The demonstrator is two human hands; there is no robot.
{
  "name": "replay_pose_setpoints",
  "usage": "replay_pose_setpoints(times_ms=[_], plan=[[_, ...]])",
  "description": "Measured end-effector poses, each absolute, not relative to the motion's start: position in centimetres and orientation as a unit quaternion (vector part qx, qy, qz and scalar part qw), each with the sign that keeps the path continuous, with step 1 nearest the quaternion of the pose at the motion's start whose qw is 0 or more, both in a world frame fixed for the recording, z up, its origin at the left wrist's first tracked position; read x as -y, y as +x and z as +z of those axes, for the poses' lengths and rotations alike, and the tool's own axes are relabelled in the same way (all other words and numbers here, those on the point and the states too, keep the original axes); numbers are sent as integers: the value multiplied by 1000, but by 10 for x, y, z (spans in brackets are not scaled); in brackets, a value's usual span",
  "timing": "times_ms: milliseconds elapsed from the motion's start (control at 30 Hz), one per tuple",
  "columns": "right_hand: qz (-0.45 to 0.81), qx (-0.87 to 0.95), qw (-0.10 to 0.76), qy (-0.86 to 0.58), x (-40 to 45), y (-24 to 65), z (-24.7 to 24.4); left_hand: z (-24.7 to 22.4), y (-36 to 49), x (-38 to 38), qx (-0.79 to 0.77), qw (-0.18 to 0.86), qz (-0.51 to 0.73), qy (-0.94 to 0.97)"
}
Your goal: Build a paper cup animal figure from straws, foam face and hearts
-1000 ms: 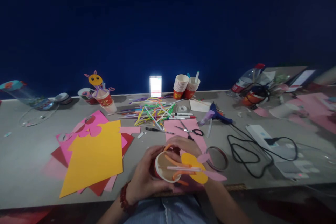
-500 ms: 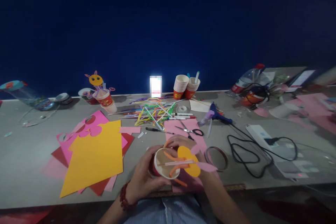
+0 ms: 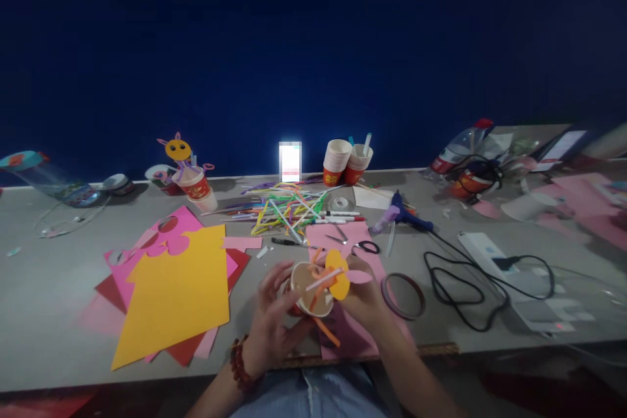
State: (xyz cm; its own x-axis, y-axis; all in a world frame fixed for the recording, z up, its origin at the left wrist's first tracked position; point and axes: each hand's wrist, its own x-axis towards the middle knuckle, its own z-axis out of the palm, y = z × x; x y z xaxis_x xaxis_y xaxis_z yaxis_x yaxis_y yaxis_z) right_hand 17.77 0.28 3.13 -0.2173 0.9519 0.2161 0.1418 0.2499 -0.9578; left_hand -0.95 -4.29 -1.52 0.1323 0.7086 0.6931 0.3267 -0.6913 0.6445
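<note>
- curving round the left side of a paper cup (image 3: 301, 276), your left hand (image 3: 270, 321) was closed on its wall, fingers and thumb spread along it.
- your right hand (image 3: 361, 300) was at the cup's other side, partly hidden behind a yellow disc (image 3: 339, 289); you could not tell from this view what its fingers gripped.
- your two hands were near each other, with the cup between them, close to the front edge of the table (image 3: 53, 287).
- the cup's open mouth faced up toward you, and a pale pink straw (image 3: 317, 283) slanted over it to the disc.
- a pink paper ear (image 3: 360, 277) stuck out from the disc, over your right hand, and an orange strip (image 3: 327, 332) pointed out below the cup's rim.
- a pink sheet (image 3: 349, 337) lay partly under your right hand, with scissors (image 3: 366, 247) at its far end and a roll of tape (image 3: 422, 298) just beside your right wrist.
- to your left lay a yellow sheet (image 3: 189, 300) on top of red and pink ones; beyond your hands was a heap of coloured straws (image 3: 290, 208).
</note>
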Motion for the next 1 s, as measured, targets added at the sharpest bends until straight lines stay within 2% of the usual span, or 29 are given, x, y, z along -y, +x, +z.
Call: replay_pose_setpoints(times_ms=[167, 367, 567, 800, 1000], plan=[[482, 582, 483, -442, 5, 174, 29, -20, -10, 45, -352, 120, 545, 752], [425, 596, 494, -468, 4, 173, 25, -15, -5, 43, -347, 135, 535, 759], [260, 670, 525, -456, 11, 179, 34, -16, -4, 40, -356, 121, 561, 737], [205, 785, 459, -362, 25, 178, 53, -12, -7, 35, -339, 116, 554, 751], [225, 759, 477, -383, 27, 168, 52, -9, -4, 34, -323, 136, 562, 749]])
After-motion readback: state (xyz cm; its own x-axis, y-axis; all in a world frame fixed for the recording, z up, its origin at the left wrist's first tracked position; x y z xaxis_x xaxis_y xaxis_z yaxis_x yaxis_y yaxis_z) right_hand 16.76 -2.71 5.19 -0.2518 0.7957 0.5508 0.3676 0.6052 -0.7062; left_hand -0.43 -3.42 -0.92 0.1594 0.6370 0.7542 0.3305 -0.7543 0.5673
